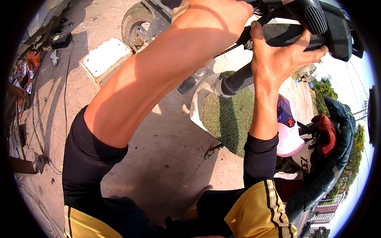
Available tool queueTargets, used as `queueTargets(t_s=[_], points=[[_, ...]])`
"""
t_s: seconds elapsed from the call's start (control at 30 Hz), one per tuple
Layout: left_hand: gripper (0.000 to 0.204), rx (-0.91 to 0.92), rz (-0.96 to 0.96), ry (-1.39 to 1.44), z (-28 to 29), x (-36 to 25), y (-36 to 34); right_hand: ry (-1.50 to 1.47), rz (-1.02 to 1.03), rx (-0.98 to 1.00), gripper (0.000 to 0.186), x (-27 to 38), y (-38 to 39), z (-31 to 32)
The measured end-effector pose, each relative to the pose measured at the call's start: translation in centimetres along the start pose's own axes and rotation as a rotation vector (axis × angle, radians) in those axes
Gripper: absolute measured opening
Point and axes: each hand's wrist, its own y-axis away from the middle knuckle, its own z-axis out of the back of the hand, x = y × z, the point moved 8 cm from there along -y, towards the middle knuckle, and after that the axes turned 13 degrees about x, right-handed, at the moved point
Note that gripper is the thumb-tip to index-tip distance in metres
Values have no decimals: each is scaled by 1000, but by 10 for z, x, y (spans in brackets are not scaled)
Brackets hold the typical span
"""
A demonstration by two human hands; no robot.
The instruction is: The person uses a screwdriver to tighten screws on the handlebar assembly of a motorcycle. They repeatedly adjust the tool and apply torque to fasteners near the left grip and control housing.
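Note:
My left hand (234, 14) reaches to the top edge, fingers curled at black handlebar fittings (262, 10) of a scooter; what it holds is hidden. My right hand (283, 55) grips a black handlebar part (279, 33) just below, thumb raised and fingers over the bar. A ridged black housing (333, 37) sits beside it at top right. The dark steering column (238, 77) runs down to a pale floorboard (196, 111) with a green mat (222, 119). Behind my right forearm are a pink helmet (289, 141) and a dark red padded piece (327, 135).
A wheel (133, 20) and a white box (105, 57) lie beyond my left forearm. At left are scrap (29, 67), a black case (61, 39) and cables (65, 99) on concrete. A dark padded cover (339, 150) is at right, with trees (321, 95) beyond.

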Motion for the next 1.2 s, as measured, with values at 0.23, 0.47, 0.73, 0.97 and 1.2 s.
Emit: queueTargets(t_s=[0.23,0.47,0.73,0.97,1.2], points=[[16,118,19,-31,-12,-17,11,33,10,-40,116,-1,1,0],[36,145,-834,-1418,-41,-73,77,-13,22,-32,115,7,-2,1],[23,-30,-280,-1037,-31,-83,44,10,17,-40,117,2,3,4],[24,80,304,72,-11,-35,24,24,43,-62,117,6,-1,2],[21,91,101,-553,-11,-78,41,1,60,-22,113,10,-1,4]])
